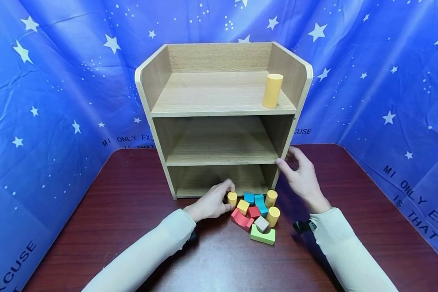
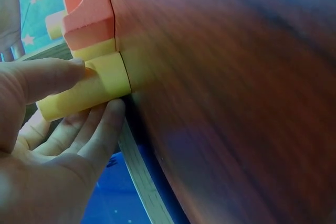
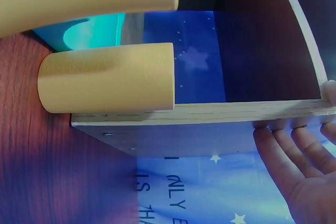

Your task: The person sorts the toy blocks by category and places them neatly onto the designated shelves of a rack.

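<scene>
My left hand (image 1: 212, 201) holds a yellow cylinder block (image 1: 232, 198) upright at the left of a block cluster. In the left wrist view the thumb lies on one side of that cylinder (image 2: 107, 81) and the fingers on the other. My right hand (image 1: 304, 178) grips the right side panel of a wooden shelf unit (image 1: 222, 164), thumb at its front edge and fingers along its outer face. Close by stand two more yellow cylinders, one behind (image 1: 271, 198) and one in front (image 1: 273, 217).
Beside the cylinders lie a red arch (image 1: 242, 220), a green arch (image 1: 263, 235), a blue arch (image 1: 260, 205) and small cubes, among them a red cube (image 1: 254, 212). A taller yellow cylinder (image 1: 273, 90) stands on the top shelf. A starry blue cloth (image 1: 58, 81) hangs behind the dark table (image 1: 127, 194).
</scene>
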Tool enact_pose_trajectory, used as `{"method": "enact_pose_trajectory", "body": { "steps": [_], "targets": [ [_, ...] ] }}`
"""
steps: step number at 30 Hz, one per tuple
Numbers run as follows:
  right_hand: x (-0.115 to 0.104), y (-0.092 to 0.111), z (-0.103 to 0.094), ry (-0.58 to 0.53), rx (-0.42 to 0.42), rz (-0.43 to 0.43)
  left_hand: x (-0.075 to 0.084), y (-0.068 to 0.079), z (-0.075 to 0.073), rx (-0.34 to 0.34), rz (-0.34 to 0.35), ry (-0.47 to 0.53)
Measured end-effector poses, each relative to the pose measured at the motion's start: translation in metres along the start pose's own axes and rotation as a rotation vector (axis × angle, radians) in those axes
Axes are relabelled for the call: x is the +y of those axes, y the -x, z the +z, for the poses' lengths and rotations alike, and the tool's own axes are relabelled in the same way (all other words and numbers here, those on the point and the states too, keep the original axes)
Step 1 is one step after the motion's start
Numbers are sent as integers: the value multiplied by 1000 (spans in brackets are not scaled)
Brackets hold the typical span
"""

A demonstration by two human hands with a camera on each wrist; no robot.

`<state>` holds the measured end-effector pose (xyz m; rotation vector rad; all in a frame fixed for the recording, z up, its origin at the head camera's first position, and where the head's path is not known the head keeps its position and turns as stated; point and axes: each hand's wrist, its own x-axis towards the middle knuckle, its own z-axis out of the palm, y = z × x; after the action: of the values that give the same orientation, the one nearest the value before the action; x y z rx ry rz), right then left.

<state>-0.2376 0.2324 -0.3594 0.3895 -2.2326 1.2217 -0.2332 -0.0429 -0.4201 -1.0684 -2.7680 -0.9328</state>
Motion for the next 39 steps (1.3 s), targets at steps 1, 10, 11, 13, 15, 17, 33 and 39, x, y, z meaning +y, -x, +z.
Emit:
{"method": "enact_pose_trajectory", "body": {
  "steps": [1, 10, 11, 13, 15, 17, 33, 39],
  "targets": [
    [0, 0, 0, -1, 0, 0, 0, 0, 0, 2, 2, 1],
    [-1, 1, -1, -1, -6, 12, 1, 1, 1, 1, 4, 5],
    [-1, 1, -1, -2, -6, 12, 1, 1, 1, 1, -1, 8],
    [0, 1, -1, -5, -5, 9, 1, 1, 1, 2, -11, 16],
    [0, 2, -1, -9, -5, 5, 1, 1, 0, 3, -19, 25],
    [0, 1, 0, -14, -5, 3, 1, 2, 0, 4, -26, 30],
    [0, 0, 1, -16, -6, 8, 2, 4, -5, 3, -42, 44],
    [-1, 1, 0, -9, -2, 13, 2, 4, -7, 31, -24, 57]
  ]
}}
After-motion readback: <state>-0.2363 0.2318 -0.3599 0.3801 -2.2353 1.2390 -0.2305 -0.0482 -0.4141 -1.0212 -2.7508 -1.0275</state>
